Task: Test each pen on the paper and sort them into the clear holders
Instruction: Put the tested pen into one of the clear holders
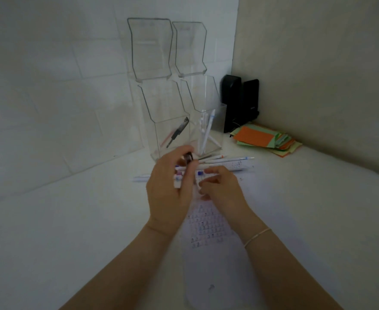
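Note:
Two clear holders stand against the wall: the left holder [168, 133] has a dark pen and a pink one in it, the right holder [206, 130] has several white pens. A pile of white pens [228, 163] lies on the table in front of them. My left hand [169, 189] is closed around a dark-tipped pen [188, 158] just above the pile. My right hand [223, 186] hovers beside it over the pile, fingers curled and apart; blur hides whether it touches a pen. The white paper [208, 229] with small test marks lies under my wrists.
A stack of orange, green and yellow sticky notes [264, 139] lies at the back right. Two black box-shaped objects [240, 101] stand in the corner by a frosted cup [220, 117]. Walls close the table at the back and right.

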